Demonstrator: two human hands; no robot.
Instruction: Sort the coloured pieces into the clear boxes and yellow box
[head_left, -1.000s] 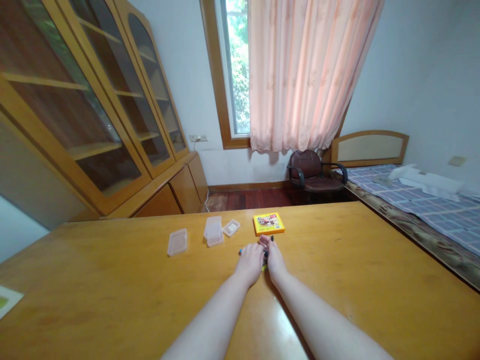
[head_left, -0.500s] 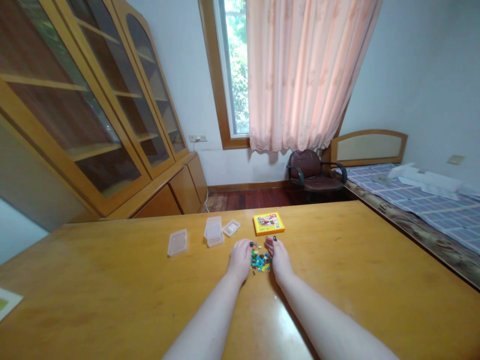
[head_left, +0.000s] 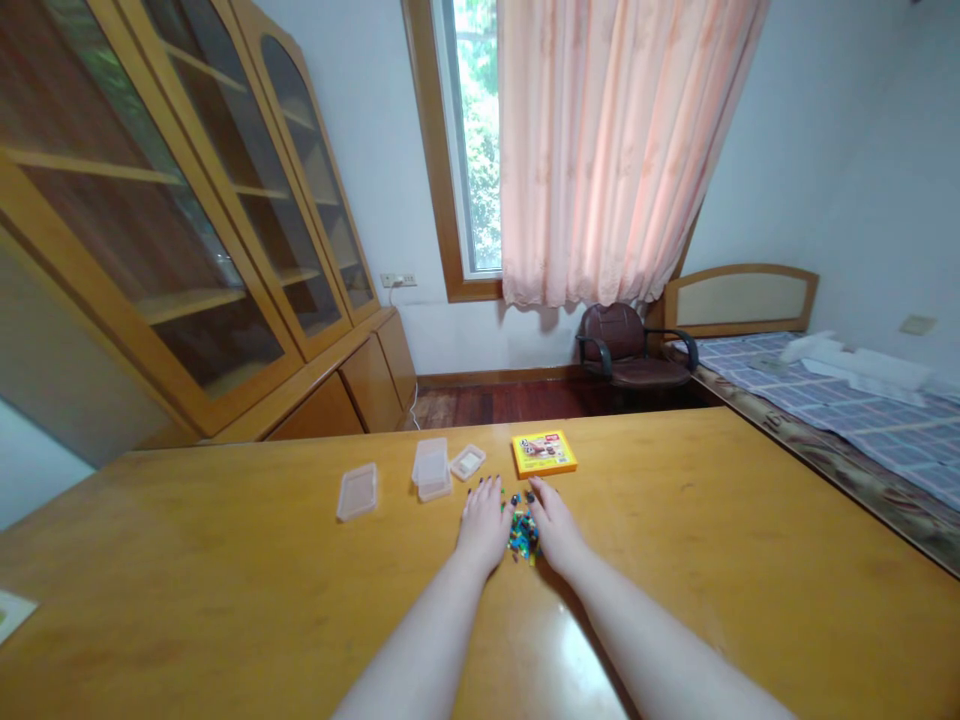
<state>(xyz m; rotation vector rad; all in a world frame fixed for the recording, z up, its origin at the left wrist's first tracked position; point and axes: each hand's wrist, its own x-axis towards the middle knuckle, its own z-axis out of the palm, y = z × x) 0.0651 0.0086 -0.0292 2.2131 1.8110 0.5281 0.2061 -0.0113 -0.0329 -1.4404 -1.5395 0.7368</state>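
A small heap of tiny coloured building bricks, mostly blue, green and yellow, lies on the table between my two hands. My left hand rests palm down at the heap's left edge, its fingers stretched forward and slightly apart. At the right edge is my right hand, angled inward with the thumb and fingers extended. Both hands look open and hold nothing that I can see. Their inner sides border the bricks, and whether pieces lie beneath the palms is hidden.
Beyond my hands lies a yellow box with a printed lid. Clear plastic containers, a small case and a shallow tray are to the left on the wooden table. A chair stands behind the table.
My left hand has turned from edge-on to palm down, with its fingers fanned out. My right hand has flattened a little too, and the bricks between them look more tightly gathered.
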